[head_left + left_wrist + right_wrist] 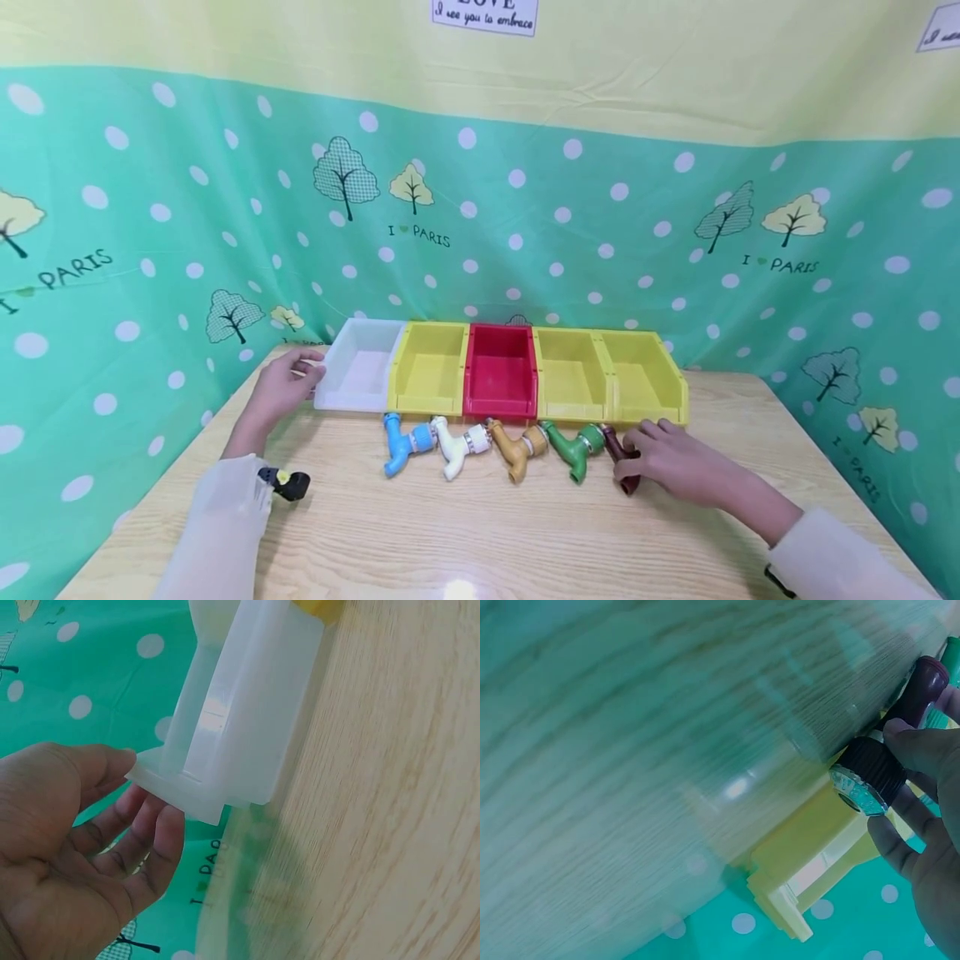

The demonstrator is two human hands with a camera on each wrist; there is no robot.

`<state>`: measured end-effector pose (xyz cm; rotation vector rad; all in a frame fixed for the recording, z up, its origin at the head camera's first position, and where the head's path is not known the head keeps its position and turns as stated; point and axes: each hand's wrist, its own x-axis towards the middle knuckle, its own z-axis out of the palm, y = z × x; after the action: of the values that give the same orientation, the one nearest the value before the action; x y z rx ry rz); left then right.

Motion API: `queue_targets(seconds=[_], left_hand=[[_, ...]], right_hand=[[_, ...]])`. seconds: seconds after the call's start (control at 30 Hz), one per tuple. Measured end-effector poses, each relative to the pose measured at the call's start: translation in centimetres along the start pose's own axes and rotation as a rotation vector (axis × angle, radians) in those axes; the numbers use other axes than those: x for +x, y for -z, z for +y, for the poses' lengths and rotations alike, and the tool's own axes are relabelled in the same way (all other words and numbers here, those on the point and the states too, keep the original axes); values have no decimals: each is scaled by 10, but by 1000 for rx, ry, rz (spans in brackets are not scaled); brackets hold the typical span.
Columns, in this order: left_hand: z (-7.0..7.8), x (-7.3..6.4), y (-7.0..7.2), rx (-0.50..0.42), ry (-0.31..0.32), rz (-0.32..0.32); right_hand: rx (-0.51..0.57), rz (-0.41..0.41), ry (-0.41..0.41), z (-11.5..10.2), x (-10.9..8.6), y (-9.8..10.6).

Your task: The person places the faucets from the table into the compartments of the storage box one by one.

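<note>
My left hand (283,387) is at the left side of a translucent white bin (363,372). In the left wrist view its thumb and fingers pinch the rim (176,791) at one corner. My right hand (678,467) grips a dark red tap (613,444) at the right end of a row of taps. The right wrist view shows thumb and fingers around its ribbed black knob (871,769). Leftward in the row lie a green tap (576,452), a mustard tap (516,450), a white tap (454,450) and a blue tap (401,448).
Right of the white bin stand a yellow bin (430,379), a red bin (501,379) and two more yellow bins, side by side behind the taps. The wooden table (465,533) ends at a green dotted curtain (525,217) on the back and sides.
</note>
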<state>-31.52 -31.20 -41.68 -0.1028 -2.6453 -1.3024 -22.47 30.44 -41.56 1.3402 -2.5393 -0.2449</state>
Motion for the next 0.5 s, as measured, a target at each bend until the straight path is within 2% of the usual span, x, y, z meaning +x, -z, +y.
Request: queue_targets(seconds=[0.2,0.5], left_hand=[[1,-2,0,4,2,1],[4,-2,0,15,6,2]], right_hand=[[14,-51,-8,-5,-3,10],[-18,-25,5,-1,-3,27]])
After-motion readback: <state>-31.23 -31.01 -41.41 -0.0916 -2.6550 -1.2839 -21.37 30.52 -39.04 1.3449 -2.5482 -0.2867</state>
